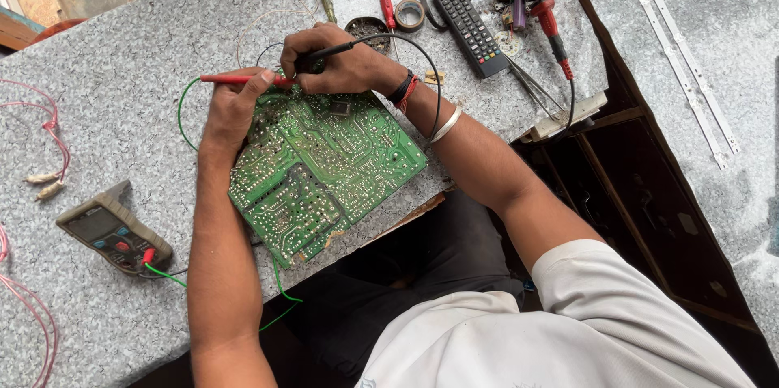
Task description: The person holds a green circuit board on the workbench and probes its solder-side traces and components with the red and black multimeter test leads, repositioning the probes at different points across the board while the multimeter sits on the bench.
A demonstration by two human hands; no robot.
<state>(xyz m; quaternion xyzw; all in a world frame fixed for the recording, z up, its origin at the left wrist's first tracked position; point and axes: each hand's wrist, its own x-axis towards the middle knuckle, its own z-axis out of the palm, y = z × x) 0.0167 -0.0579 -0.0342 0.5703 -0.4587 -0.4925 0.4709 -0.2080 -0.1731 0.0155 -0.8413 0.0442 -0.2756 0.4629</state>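
Green circuit board (pixel 324 165) lies solder side up at the near edge of the grey speckled table (pixel 122 71), and I judge probing under way: both leads sit at its far edge, nothing yet looks finished. My left hand (pixel 231 108) pinches the red probe (pixel 243 79), arm straight along the board's left side. My right hand (pixel 337 59) grips the black probe (pixel 333 50), wrist bent inward (the multimeter (pixel 114 230) lies well apart, left)

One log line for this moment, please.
left hand: holds red probe | right hand: holds black probe | both over green circuit board | multimeter on table
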